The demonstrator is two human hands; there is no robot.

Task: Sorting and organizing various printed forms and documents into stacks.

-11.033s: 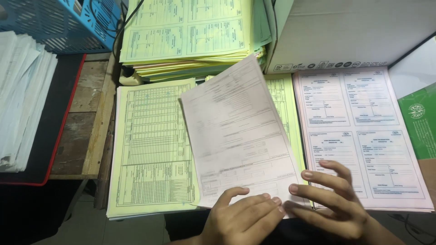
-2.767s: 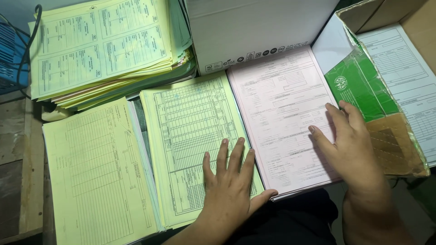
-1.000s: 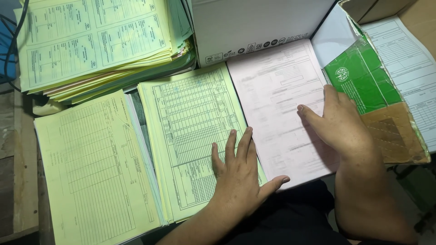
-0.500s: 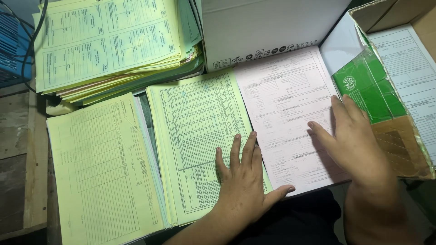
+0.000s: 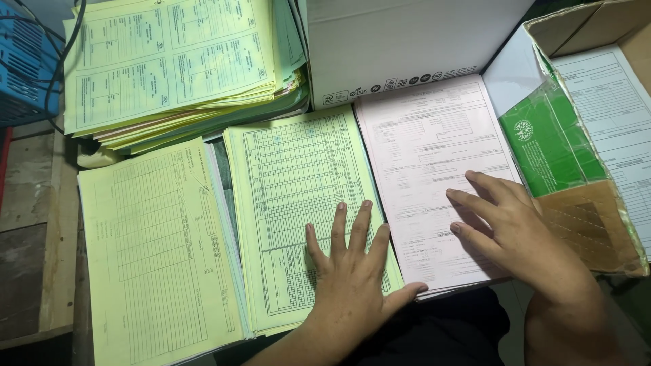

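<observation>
My left hand lies flat, fingers spread, on the lower part of a stack of yellow table-printed forms; its thumb reaches onto the neighbouring pink stack. My right hand rests palm down on the stack of pale pink forms, fingers slightly curled and pointing left. Neither hand grips a sheet. A second yellow stack lies further left, untouched.
A tall, loose pile of yellow forms sits at the back left. A white cardboard box stands behind the pink stack. At right, an open brown box holds white forms beside a green paper wrapper. A blue crate is far left.
The view has shifted a little. My right hand has slid slightly left and down on the pink stack; my left hand stays flat on the yellow stack.
</observation>
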